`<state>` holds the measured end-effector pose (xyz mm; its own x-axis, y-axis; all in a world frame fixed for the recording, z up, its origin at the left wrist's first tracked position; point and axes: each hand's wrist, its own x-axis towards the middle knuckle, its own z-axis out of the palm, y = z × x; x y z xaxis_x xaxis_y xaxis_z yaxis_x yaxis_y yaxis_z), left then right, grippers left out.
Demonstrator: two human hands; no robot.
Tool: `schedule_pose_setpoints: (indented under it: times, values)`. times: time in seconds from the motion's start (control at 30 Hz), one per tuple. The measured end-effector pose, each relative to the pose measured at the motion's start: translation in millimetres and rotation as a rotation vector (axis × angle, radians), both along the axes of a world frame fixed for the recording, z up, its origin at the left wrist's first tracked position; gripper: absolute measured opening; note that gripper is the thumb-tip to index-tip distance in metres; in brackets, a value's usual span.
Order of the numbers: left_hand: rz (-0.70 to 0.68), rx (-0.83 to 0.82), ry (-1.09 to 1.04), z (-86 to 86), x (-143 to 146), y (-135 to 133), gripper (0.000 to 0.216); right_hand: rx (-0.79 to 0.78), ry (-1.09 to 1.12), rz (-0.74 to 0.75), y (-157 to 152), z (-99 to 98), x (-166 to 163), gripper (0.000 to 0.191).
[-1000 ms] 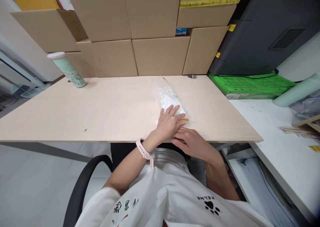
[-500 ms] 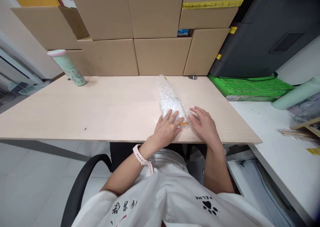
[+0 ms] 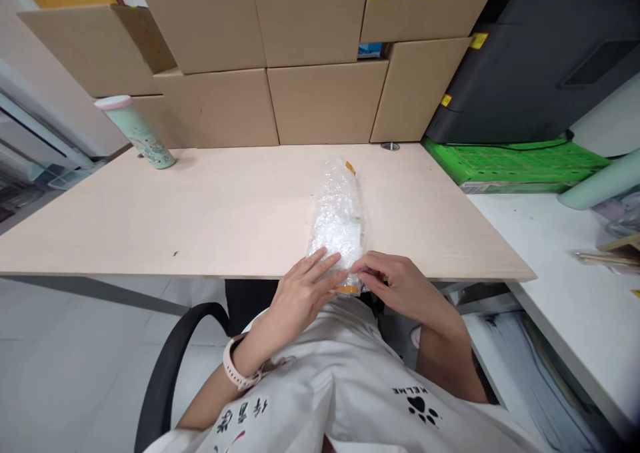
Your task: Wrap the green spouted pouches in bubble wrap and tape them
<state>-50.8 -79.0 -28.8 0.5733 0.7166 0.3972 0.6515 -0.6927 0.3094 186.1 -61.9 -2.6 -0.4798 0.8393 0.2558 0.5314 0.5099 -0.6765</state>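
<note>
A bubble-wrapped package [image 3: 337, 206] lies lengthwise on the table. Strips of orange tape show at its far and near ends, and the near end sticks out slightly past the front edge. What the clear wrap encloses is hard to make out, apart from something white. My left hand [image 3: 305, 293] rests on the package's near left part with its fingers stretched out. At the near right edge, my right hand [image 3: 395, 283] is closed, thumb and index finger pinching the plastic wrap.
Cardboard boxes [image 3: 325, 103] are stacked along the back of the light wooden table [image 3: 235, 206]. A pale green tumbler [image 3: 137, 133] with a pink lid stands at the left. On the right are a green crate [image 3: 510, 166], a dark case [image 3: 540, 73] and a white side table [image 3: 560, 260].
The package has turned straighter and slid toward me, its near end now past the table edge. My right hand has moved left and closed on the wrap.
</note>
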Motion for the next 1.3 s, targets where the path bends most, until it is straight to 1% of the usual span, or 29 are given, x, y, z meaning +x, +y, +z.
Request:
schedule_pose_setpoints:
  times: [0.1, 0.2, 0.3, 0.4, 0.47, 0.53, 0.6, 0.67, 0.73, 0.83, 0.87, 0.9, 0.97, 1.03, 1.07, 1.1, 1.13, 1.2, 1.27, 1.3]
  values:
    - [0.005, 0.046, -0.02, -4.2, 1.1, -1.1, 0.046, -0.048, 0.093, -0.028, -0.8, 1.5, -1.4, 0.017]
    - [0.021, 0.106, -0.037, -10.7, 5.6, 2.2, 0.044, -0.116, 0.22, -0.054, 1.5, -1.6, -4.7, 0.013]
    - [0.019, 0.17, -0.046, -16.0, 8.2, 3.6, 0.044, -0.196, 0.256, 0.051, 5.2, -6.8, -8.1, 0.012]
    - [0.016, 0.152, -0.088, -16.8, 9.7, 2.6, 0.051, -0.287, 0.313, 0.154, 9.3, -13.3, -8.1, 0.021]
    - [0.013, 0.121, -0.101, -16.3, 10.9, 2.0, 0.059, -0.333, 0.371, 0.145, 11.1, -18.2, -8.6, 0.024]
    - [0.018, 0.131, -0.074, -17.5, 12.2, 2.0, 0.061, -0.345, 0.403, 0.071, 11.6, -22.6, -11.7, 0.022]
    - [0.028, 0.17, -0.045, -21.1, 12.9, 2.9, 0.059, -0.319, 0.432, -0.03, 11.3, -25.6, -17.0, 0.025]
    - [0.024, 0.177, -0.063, -26.0, 12.9, 4.1, 0.057, -0.281, 0.457, -0.094, 10.8, -26.8, -21.4, 0.035]
    - [0.007, 0.136, -0.124, -30.4, 12.5, 5.0, 0.055, -0.25, 0.46, -0.095, 10.9, -26.4, -22.3, 0.041]
    - [0.001, 0.076, -0.223, -33.2, 12.4, 5.1, 0.049, -0.248, 0.431, -0.036, 14.0, -26.5, -15.9, 0.04]
    - [0.004, 0.068, -0.241, -33.3, 12.6, 4.8, 0.047, -0.229, 0.418, -0.045, 16.0, -27.7, -12.2, 0.039]
    - [0.008, 0.067, -0.252, -33.1, 12.9, 4.4, 0.045, -0.191, 0.398, -0.082, 18.4, -29.6, -8.2, 0.039]
    - [0.016, 0.075, -0.256, -32.4, 13.4, 3.7, 0.042, -0.054, 0.311, -0.228, 23.7, -35.2, 0.1, 0.043]
    - [0.021, 0.104, -0.253, -31.9, 13.7, 3.2, 0.04, 0.11, 0.157, -0.396, 28.0, -41.2, 7.1, 0.05]
    - [0.023, 0.122, -0.251, -31.8, 13.8, 3.0, 0.04, 0.175, 0.074, -0.452, 29.4, -43.6, 9.3, 0.051]
    - [0.025, 0.139, -0.247, -31.8, 13.9, 2.9, 0.04, 0.224, 0.002, -0.477, 30.2, -45.1, 10.1, 0.05]
    - [0.025, 0.153, -0.24, -31.8, 13.9, 2.8, 0.041, 0.253, -0.053, -0.464, 30.4, -45.7, 9.4, 0.045]
    - [0.029, 0.171, -0.226, -31.4, 13.9, 2.8, 0.041, 0.244, -0.093, -0.35, 29.5, -44.3, 3.2, 0.034]
    - [0.039, 0.192, -0.223, -30.7, 13.5, 2.9, 0.041, 0.18, -0.052, -0.236, 28.1, -40.4, -7.1, 0.031]
    - [0.045, 0.207, -0.226, -30.3, 13.2, 3.1, 0.041, 0.134, -0.007, -0.208, 27.6, -38.0, -12.7, 0.03]
